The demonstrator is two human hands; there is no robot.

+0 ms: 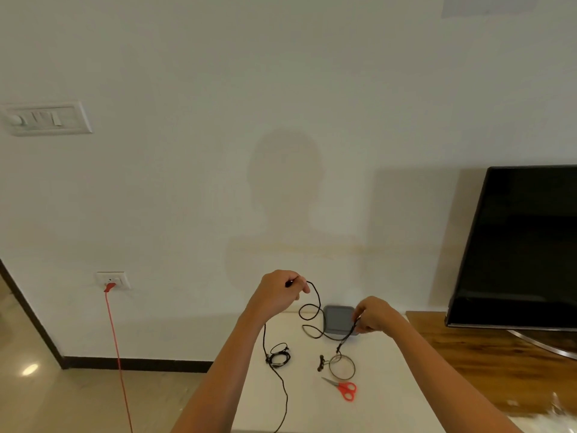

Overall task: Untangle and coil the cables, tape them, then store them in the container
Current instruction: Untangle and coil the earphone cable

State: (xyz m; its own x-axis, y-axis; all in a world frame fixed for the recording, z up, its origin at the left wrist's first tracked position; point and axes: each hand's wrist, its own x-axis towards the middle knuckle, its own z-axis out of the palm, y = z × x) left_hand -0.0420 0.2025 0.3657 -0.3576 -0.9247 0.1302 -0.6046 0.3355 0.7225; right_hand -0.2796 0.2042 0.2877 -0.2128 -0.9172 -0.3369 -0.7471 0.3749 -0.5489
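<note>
The left hand [278, 292] is raised, its fingers curled, and pinches one end of the black cable [318, 296]. The right hand [373, 314], lower and to its right, pinches the same cable further along. Between the hands the cable hangs in a loop. The container [338, 317] sits just behind the right hand. A coil [280, 356] lies below the left hand. Tape [354, 368] and scissors [345, 390] lie below the right hand.

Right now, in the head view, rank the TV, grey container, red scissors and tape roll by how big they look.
1. TV
2. grey container, though farther back
3. tape roll and red scissors look alike; unranked
</note>
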